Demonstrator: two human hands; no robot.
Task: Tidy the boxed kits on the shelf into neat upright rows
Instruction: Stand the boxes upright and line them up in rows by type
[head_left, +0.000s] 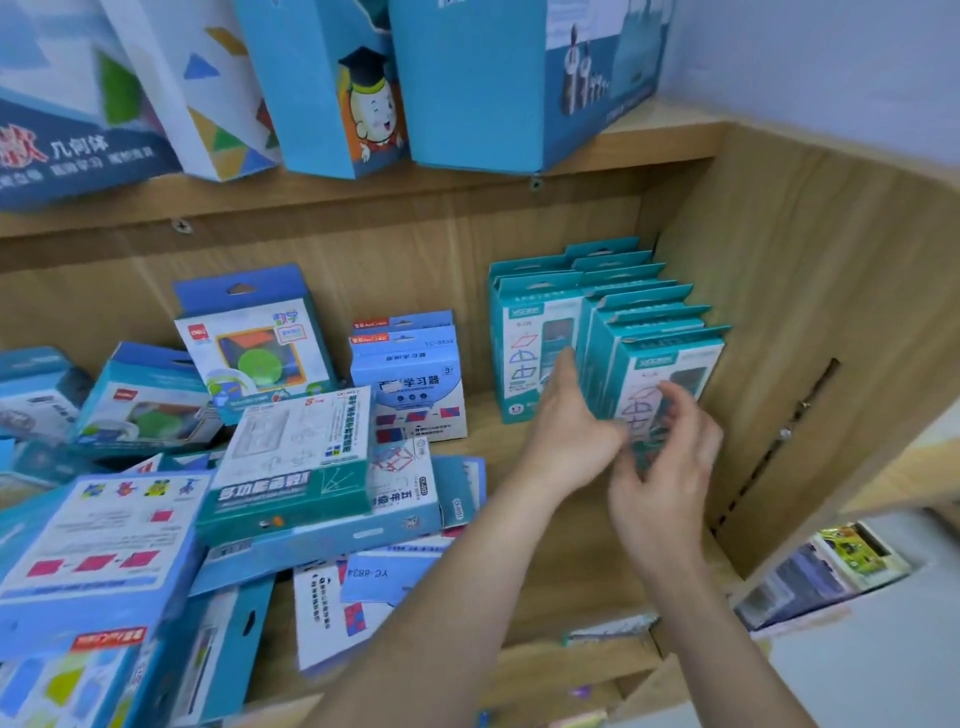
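Note:
Teal boxed kits stand upright in two rows at the right end of the wooden shelf (540, 525): a left row (524, 358) and a right row (660, 338) of several boxes. My left hand (566, 426) reaches between the rows, fingers straight up and flat against the left side of the right row's front box (649, 374). My right hand (670, 457) is in front of that box's face, fingers loosely bent and touching it. The box's lower part is hidden behind both hands. Light blue kits (410, 379) stand upright in the middle.
A jumbled heap of blue and teal kits (291, 467) lies flat and tilted over the shelf's left half and front. Two disc-picture boxes (254, 343) lean at the back. Large blue boxes (519, 78) fill the upper shelf. The wooden side wall (779, 312) closes the right end.

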